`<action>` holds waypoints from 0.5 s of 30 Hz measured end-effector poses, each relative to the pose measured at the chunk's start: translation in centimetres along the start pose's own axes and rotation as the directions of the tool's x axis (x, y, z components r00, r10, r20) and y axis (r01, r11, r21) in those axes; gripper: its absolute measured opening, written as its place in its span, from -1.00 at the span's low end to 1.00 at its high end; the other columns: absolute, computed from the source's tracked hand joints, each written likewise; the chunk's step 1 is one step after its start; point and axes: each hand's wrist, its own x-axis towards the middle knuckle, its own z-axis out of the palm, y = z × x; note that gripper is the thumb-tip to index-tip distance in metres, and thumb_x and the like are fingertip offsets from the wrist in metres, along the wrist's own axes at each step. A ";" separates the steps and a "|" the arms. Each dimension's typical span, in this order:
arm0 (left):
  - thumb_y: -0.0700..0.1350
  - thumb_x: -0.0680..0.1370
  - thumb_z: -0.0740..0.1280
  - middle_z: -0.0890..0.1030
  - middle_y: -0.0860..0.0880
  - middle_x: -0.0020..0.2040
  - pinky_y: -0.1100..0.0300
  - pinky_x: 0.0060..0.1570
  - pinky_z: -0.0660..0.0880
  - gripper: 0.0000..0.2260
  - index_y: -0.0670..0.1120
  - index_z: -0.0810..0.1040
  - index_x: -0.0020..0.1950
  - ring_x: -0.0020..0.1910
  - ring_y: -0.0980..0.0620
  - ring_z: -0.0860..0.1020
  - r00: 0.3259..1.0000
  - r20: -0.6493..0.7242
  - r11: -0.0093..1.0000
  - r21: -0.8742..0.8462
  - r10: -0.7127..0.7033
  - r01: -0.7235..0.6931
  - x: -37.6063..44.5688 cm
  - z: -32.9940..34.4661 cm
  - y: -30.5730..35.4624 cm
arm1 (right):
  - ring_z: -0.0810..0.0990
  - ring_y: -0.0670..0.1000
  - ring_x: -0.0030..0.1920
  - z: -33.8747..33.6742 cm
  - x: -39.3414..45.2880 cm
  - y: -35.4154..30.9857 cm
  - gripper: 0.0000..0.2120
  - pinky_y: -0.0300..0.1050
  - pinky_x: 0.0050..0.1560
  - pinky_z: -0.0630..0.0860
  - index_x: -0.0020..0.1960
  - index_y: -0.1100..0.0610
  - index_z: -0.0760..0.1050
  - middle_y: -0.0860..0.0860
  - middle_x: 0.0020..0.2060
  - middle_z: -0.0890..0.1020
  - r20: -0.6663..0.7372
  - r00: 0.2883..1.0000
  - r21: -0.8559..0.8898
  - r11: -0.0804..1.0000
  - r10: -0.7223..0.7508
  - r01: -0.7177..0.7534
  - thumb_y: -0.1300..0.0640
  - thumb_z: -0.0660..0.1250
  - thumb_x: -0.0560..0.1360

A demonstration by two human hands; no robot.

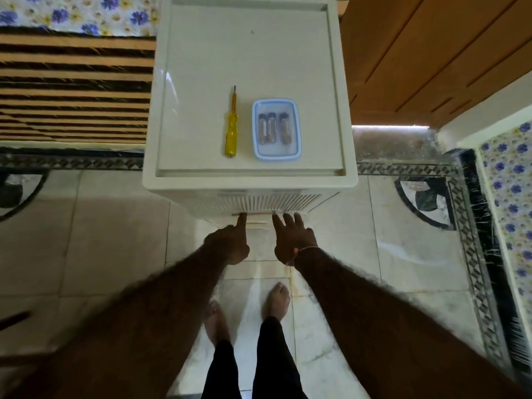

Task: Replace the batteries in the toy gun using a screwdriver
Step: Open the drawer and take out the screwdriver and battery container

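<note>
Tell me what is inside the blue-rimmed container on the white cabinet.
The blue-rimmed container holds three batteries lying side by side, two close together on the left and one apart on the right. Their labels are too blurred to read, and whatever lies beneath them is hidden.

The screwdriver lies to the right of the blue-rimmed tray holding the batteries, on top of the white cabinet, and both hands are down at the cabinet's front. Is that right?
Not quite. The head view shows the screwdriver lying to the left of the blue-rimmed tray, not the right. The rest holds: the batteries sit in the tray on the white cabinet, and the left hand and right hand are at its front.
</note>
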 end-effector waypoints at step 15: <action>-0.03 0.59 0.20 0.63 0.01 0.10 0.08 -0.04 0.49 -0.78 0.03 0.51 0.19 0.06 -0.07 0.62 0.869 -0.483 0.992 -0.002 0.112 -0.128 -7.2 -3.9 2.1 | 0.58 0.15 0.06 -6.1 -6.6 -4.6 -0.74 -0.02 -0.03 0.51 0.17 0.13 0.48 0.10 0.05 0.59 -0.310 0.935 0.201 0.949 -0.173 0.242 0.19 0.19 0.51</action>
